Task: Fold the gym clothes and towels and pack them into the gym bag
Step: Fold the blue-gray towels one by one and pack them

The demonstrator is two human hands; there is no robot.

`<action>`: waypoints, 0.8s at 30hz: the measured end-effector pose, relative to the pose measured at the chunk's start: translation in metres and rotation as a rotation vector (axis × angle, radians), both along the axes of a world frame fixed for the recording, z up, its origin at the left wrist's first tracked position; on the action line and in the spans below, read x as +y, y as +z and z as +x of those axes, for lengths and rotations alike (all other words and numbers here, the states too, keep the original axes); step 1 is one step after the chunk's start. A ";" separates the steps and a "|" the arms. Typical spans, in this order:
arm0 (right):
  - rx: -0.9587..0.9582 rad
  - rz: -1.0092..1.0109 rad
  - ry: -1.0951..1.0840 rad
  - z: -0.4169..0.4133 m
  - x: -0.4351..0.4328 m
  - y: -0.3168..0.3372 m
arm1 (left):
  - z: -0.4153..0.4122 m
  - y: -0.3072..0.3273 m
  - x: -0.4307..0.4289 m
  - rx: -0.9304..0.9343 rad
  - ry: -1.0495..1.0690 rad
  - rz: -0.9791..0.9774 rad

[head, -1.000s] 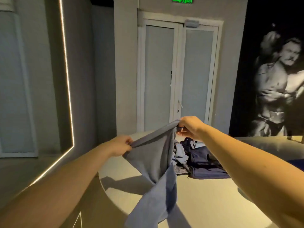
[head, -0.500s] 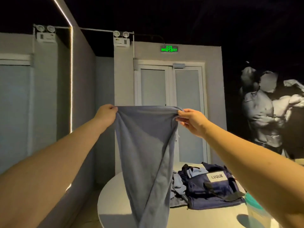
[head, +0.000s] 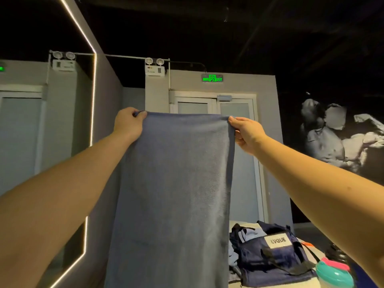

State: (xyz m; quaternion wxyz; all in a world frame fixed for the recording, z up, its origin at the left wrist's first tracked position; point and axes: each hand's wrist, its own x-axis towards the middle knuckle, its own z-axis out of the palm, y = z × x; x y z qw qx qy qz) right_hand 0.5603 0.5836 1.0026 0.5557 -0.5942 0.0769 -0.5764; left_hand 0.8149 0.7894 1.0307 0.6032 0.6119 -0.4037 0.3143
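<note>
A blue-grey towel [head: 176, 194] hangs flat and full width in front of me, held up by its two top corners. My left hand [head: 128, 125] pinches the top left corner. My right hand [head: 246, 134] pinches the top right corner. Both arms are stretched out at about head height. Below and to the right, a navy gym bag [head: 276, 260] with a white label lies open on the pale table [head: 234, 284]. Light blue clothing [head: 252, 233] sticks out of the bag's left end. The towel hides the table's left part.
A teal bottle with a pink cap [head: 334, 273] stands at the lower right, beside my right forearm. Behind the towel are white double doors [head: 236, 109] under a green exit sign. A mirror wall with a light strip [head: 93, 96] runs along the left.
Both hands rose and moved apart, spreading the bunched towel into a flat sheet. My view tilted upward, so the table and bag sank to the bottom of the frame.
</note>
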 end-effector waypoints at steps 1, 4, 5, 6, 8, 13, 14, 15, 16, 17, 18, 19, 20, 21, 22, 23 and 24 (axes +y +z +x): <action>0.016 -0.009 -0.016 0.004 -0.004 0.001 | 0.004 0.000 -0.004 0.005 0.002 0.001; 0.073 -0.031 -0.092 0.024 -0.023 -0.004 | 0.025 -0.009 -0.022 0.029 0.004 0.047; 0.089 -0.028 -0.114 0.033 -0.031 -0.008 | 0.034 -0.015 -0.031 0.043 0.001 0.082; 0.107 -0.022 -0.133 0.044 -0.041 -0.015 | 0.045 -0.023 -0.042 0.057 0.003 0.126; 0.165 -0.009 -0.166 0.067 -0.064 -0.034 | 0.069 -0.047 -0.062 0.085 0.034 0.245; 0.331 0.100 -0.195 0.130 -0.122 -0.116 | 0.129 -0.136 -0.111 0.219 0.139 0.498; 0.369 0.115 -0.206 0.142 -0.133 -0.135 | 0.139 -0.156 -0.121 0.254 0.140 0.531; 0.403 0.122 -0.212 0.155 -0.145 -0.152 | 0.148 -0.174 -0.131 0.294 0.130 0.560; 0.428 0.131 -0.211 0.167 -0.157 -0.170 | 0.159 -0.194 -0.141 0.338 0.113 0.581; 0.442 0.146 -0.210 0.180 -0.170 -0.187 | 0.168 -0.212 -0.152 0.385 0.096 0.594; 0.459 0.161 -0.212 0.192 -0.184 -0.205 | 0.179 -0.230 -0.163 0.432 0.080 0.599; 0.477 0.173 -0.218 0.204 -0.195 -0.221 | 0.188 -0.249 -0.174 0.478 0.070 0.607; 0.491 0.187 -0.231 0.215 -0.206 -0.238 | 0.197 -0.267 -0.185 0.517 0.068 0.622; 0.508 0.195 -0.249 0.224 -0.216 -0.255 | 0.206 -0.284 -0.195 0.548 0.071 0.637; 0.532 0.195 -0.274 0.234 -0.224 -0.272 | 0.214 -0.302 -0.206 0.566 0.077 0.645; 0.565 0.193 -0.306 0.242 -0.232 -0.289 | 0.222 -0.319 -0.216 0.585 0.083 0.655; 0.595 0.185 -0.328 0.249 -0.239 -0.305 | 0.230 -0.337 -0.226 0.607 0.080 0.660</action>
